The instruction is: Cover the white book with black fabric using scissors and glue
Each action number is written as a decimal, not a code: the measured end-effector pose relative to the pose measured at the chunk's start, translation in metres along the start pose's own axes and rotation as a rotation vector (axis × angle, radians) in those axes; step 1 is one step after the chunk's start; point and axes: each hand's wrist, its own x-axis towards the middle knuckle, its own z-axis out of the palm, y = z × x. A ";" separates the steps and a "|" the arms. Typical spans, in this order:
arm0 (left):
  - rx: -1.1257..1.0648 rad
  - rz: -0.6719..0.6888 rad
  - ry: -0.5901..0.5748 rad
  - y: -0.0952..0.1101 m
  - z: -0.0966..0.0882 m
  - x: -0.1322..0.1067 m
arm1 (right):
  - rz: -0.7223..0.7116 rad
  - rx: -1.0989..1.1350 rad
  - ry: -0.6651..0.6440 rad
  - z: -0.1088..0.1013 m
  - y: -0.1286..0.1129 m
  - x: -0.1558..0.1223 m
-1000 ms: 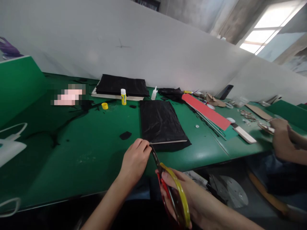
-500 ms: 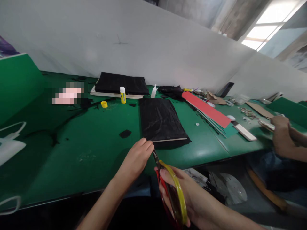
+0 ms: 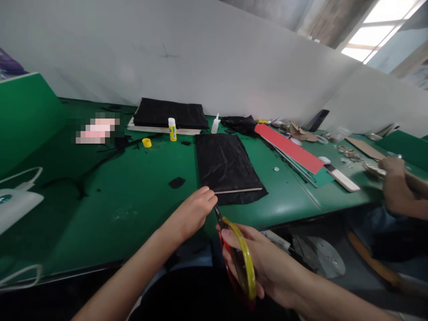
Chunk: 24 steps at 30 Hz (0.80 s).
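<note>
A flat board covered in black cloth (image 3: 229, 160) lies on the green table, its pale edge showing along the near side. My left hand (image 3: 200, 206) is closed at its near left corner, fingers pinching the black cloth there. Scissors with yellow and red handles (image 3: 246, 254) are in my right hand (image 3: 264, 263), which is wrapped round the handles. The blades point away from me and reach the cloth right below my left fingers; their tips are hidden. A small black scrap (image 3: 176, 183) lies left of the board.
Behind stand a glue stick (image 3: 172, 130), its yellow cap (image 3: 146, 142), a small white bottle (image 3: 216, 124) and a black-covered stack (image 3: 170, 115). Red strips (image 3: 289, 149) and a white-handled tool (image 3: 344, 179) lie to the right. Another person's hand (image 3: 393, 167) works at far right.
The view has shifted slightly. More of the black cloth flap shows below the board's pale edge. Both hands keep their grips, with the scissors still at the corner.
</note>
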 end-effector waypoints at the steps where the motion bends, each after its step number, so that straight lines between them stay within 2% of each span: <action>1: -0.002 0.001 -0.007 0.000 -0.001 0.001 | -0.002 0.006 0.005 0.000 0.000 0.000; 8: -0.035 0.017 -0.005 -0.002 -0.004 -0.002 | 0.002 0.077 -0.051 -0.001 0.002 0.003; 15: 0.091 -0.089 0.201 -0.006 0.011 -0.020 | -0.020 0.264 -0.242 -0.012 0.025 0.018; 19: 0.109 -0.119 0.243 -0.008 0.017 -0.021 | -0.056 0.296 -0.243 -0.026 0.037 0.016; 24: 0.243 -0.073 0.249 -0.004 0.019 -0.021 | -0.072 0.281 -0.233 -0.037 0.039 0.006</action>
